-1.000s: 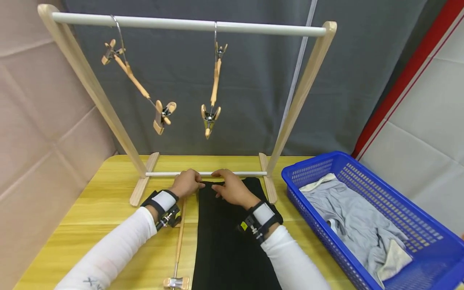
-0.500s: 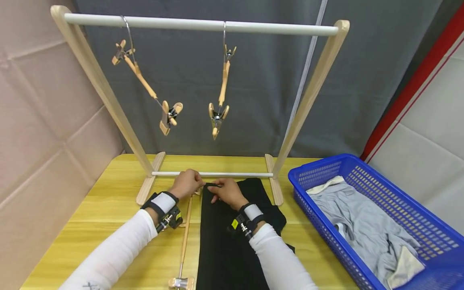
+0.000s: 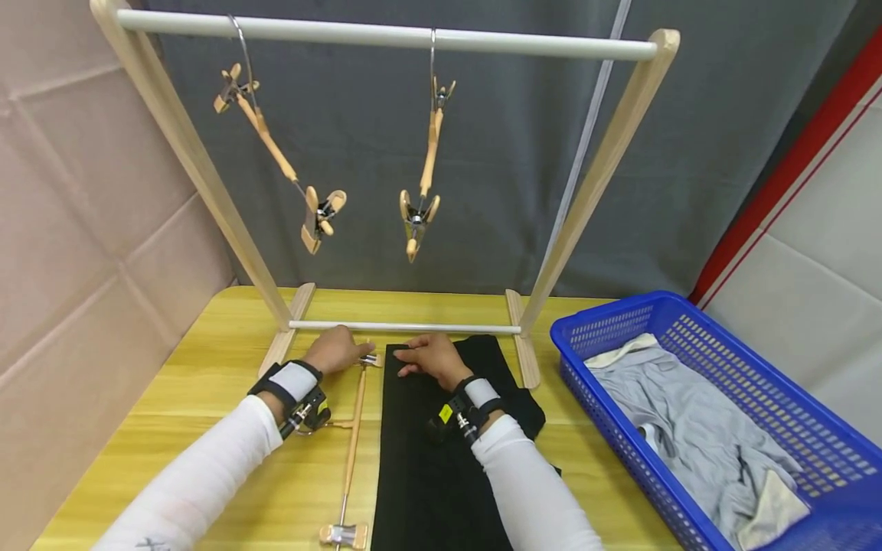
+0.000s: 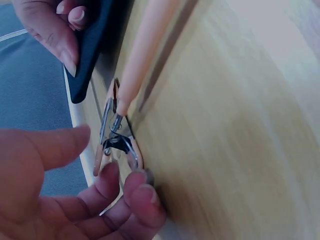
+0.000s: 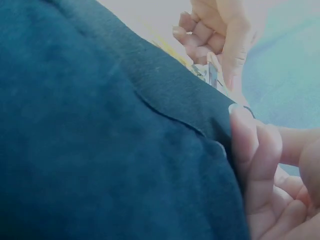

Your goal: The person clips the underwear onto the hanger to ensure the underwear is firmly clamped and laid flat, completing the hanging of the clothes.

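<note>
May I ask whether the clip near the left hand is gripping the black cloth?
No, the left wrist view shows the clip apart from the black cloth, with table between them.

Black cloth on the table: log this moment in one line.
left hand: at far clip of loose hanger | right hand: pinching black cloth | loose hanger: on table beside cloth | rack: two bare hangers | basket: grey garment

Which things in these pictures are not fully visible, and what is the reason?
Black cloth: head view, near end cut by bottom edge.
Blue basket: head view, cut by right and bottom edges.
Lying hanger: head view, partly hidden by left wrist camera.
Clip by left hand: right wrist view, blurred, partly behind the cloth.
</note>
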Demonstrator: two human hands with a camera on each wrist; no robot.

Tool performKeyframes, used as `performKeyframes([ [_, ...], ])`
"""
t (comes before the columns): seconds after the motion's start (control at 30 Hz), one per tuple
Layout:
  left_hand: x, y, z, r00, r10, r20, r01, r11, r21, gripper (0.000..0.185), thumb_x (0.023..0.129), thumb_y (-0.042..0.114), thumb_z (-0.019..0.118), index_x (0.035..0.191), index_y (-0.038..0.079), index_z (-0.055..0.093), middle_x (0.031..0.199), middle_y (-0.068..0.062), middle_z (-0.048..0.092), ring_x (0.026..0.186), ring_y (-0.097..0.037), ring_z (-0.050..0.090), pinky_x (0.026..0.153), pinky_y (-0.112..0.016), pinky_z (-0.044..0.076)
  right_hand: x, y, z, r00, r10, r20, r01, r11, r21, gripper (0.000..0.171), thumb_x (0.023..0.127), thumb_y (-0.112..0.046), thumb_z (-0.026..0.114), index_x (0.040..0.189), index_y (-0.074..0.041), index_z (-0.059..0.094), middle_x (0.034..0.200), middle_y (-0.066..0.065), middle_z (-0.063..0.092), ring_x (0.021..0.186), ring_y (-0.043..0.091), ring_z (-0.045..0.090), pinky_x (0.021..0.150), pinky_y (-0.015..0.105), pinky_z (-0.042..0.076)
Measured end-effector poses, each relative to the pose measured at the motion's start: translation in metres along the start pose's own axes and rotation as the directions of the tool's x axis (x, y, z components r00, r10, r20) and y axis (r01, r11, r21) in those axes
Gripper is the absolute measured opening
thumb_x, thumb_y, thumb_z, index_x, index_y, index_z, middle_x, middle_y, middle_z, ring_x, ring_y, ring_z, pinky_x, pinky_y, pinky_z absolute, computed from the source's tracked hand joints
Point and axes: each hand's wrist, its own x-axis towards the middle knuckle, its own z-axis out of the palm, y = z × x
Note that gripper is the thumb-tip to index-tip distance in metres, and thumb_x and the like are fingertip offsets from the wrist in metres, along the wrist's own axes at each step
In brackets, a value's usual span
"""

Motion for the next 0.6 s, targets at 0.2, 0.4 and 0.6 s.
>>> performKeyframes([
  [0.2,-0.002,0.001,-0.008,0.996,0.000,0.088,0.011,0.992,-0.125,0.041,0.098,0.023,0.054,0.062,0.004,0.055,0.048,-0.001,0.049,0.039,-0.011,0.046,0.040,-0.022,0.036,-0.001,0.001,0.000,0.999,-0.042,0.012,0.042,0.999,0.005,0.037,0.087,-0.009,0.071,0.116,0.009,0.057,0.090,0.015,0.064,0.061,0.017,0.067,0.066,0.030,0.055],
  [0.4,-0.002,-0.004,-0.012,0.973,0.071,0.219,0.047,0.869,-0.492,0.034,0.102,0.019,0.047,0.078,-0.003,0.055,0.063,-0.010,0.060,0.049,-0.013,0.054,0.046,-0.024,0.046,-0.004,0.003,-0.004,0.994,-0.108,0.019,0.108,0.994,-0.014,0.040,0.090,-0.013,0.069,0.120,0.009,0.055,0.088,0.015,0.067,0.061,0.017,0.066,0.065,0.029,0.054],
  [0.6,-0.002,-0.020,-0.002,0.942,0.176,0.287,0.036,0.795,-0.606,0.035,0.102,0.020,0.047,0.077,-0.002,0.055,0.066,-0.006,0.052,0.053,-0.011,0.046,0.048,-0.022,0.038,-0.007,0.005,-0.008,0.993,-0.106,0.057,0.107,0.994,-0.009,0.029,0.091,-0.013,0.067,0.110,0.006,0.057,0.082,0.019,0.066,0.059,0.017,0.066,0.059,0.025,0.050],
])
